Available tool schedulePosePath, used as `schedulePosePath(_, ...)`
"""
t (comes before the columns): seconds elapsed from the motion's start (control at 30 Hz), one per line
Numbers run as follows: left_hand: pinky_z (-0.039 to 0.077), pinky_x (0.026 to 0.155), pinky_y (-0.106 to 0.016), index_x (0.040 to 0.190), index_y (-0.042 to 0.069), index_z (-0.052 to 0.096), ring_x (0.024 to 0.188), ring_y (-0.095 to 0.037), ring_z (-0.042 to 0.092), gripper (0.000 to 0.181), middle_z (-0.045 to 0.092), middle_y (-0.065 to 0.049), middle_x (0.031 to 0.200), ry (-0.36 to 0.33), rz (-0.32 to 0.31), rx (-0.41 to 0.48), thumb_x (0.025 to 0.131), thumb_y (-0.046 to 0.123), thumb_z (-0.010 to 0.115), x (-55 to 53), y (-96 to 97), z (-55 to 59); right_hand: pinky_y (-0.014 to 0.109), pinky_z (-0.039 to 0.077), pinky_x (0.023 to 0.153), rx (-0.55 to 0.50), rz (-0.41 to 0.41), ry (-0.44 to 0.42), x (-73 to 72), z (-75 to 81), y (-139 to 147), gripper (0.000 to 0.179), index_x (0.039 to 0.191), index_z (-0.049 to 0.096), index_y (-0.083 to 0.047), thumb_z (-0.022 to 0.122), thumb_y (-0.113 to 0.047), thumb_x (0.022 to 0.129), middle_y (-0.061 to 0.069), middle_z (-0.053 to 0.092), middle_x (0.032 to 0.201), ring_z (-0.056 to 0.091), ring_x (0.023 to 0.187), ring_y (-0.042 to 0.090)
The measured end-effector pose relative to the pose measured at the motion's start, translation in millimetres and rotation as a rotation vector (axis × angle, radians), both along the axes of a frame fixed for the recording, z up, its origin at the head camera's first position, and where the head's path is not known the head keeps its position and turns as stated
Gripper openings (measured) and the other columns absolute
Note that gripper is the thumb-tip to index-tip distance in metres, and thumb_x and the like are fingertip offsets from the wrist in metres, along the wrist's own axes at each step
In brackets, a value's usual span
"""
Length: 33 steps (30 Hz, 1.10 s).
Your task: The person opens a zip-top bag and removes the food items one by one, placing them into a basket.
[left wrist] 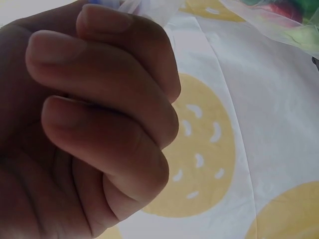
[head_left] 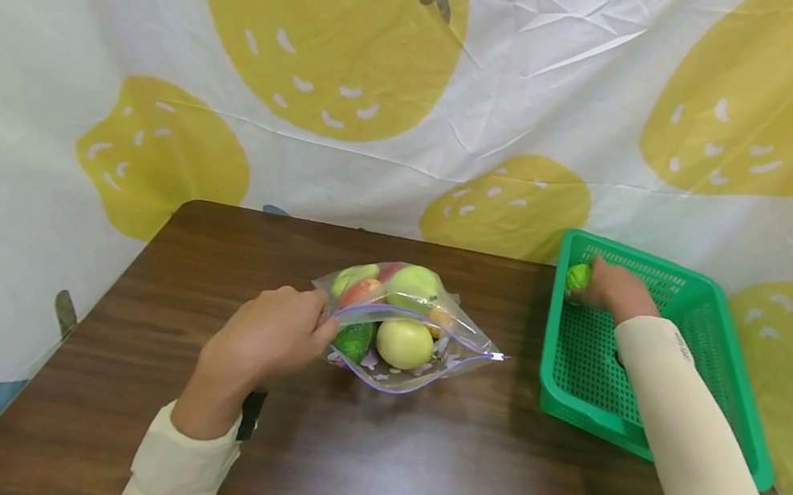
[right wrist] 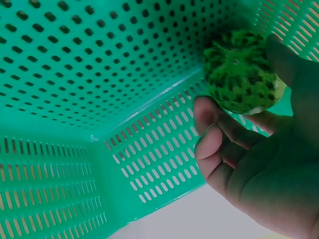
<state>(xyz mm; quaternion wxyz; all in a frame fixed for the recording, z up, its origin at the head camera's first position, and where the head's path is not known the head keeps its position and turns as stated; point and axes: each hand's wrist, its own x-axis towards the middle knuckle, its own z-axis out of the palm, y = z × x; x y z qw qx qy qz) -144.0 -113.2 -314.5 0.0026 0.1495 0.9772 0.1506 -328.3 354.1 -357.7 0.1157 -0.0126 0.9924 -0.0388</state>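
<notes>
My left hand (head_left: 264,334) pinches the left rim of a clear zip bag (head_left: 462,329) with purple edging, and its mouth gapes towards me. Inside lie a pale yellow-green round fruit (head_left: 404,344), a dark green bumpy one (head_left: 353,341), a larger light green one (head_left: 412,288) and reddish ones (head_left: 361,292). In the left wrist view, curled fingers (left wrist: 109,99) cover most of the bag. Down in the green basket (head_left: 745,381), my right hand (head_left: 620,289) grips a green knobbly fruit (right wrist: 241,74) with dark patches, between thumb and fingers near the basket's wall.
The perforated plastic basket stands at the right of the brown wooden table (head_left: 389,456). A white slider (head_left: 497,356) sits at the bag's right corner. Behind the table hangs a white cloth (head_left: 345,186) printed with yellow fruit.
</notes>
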Motion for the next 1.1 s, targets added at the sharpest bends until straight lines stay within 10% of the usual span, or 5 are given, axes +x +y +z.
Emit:
schedulePosePath(0.43,0.041,0.054,-0.038,0.073,0.012,0.052,0.060,-0.023,0.051,0.026,0.053,-0.005,0.065,-0.009,-0.005,-0.001,0.095,0.026,0.054,-2.4,-0.1,-1.9,0.069,0.039,0.101,-0.004,-0.023,-0.036,6.0,5.7,2.1,0.095,0.151,0.012,0.013,0.062,-0.045,0.095,0.047,0.039,0.139,0.043,0.126,0.062)
schedulePosePath(0.73,0.040,0.054,-0.037,0.074,0.012,0.053,0.059,-0.022,0.050,0.025,0.052,-0.005,0.064,-0.005,-0.010,0.005,0.095,0.025,0.054,-1.5,-1.5,-0.4,0.064,0.045,0.092,0.047,0.106,0.074,17.0,67.3,-27.3,0.077,0.151,0.025,0.009,0.055,-0.041,0.101,0.040,0.047,0.137,0.052,0.118,0.056)
schedulePosePath(0.9,0.041,0.054,-0.038,0.073,0.012,0.052,0.059,-0.022,0.050,0.026,0.053,-0.005,0.065,-0.016,-0.007,0.000,0.095,0.025,0.054,-0.8,-2.5,0.8,0.058,0.048,0.082,0.001,0.213,0.270,49.6,113.5,-68.6,0.061,0.143,0.041,0.002,0.056,-0.039,0.100,0.029,0.064,0.119,0.062,0.104,0.044)
schedulePosePath(1.1,0.040,0.054,-0.037,0.074,0.013,0.050,0.059,-0.023,0.049,0.024,0.050,-0.005,0.064,0.003,-0.020,0.003,0.096,0.022,0.052,-0.8,-2.7,0.6,0.052,0.050,0.077,-0.079,0.369,0.513,124.4,152.2,-122.7,0.048,0.136,0.055,-0.007,0.062,-0.035,0.097,0.016,0.071,0.109,0.066,0.093,0.034)
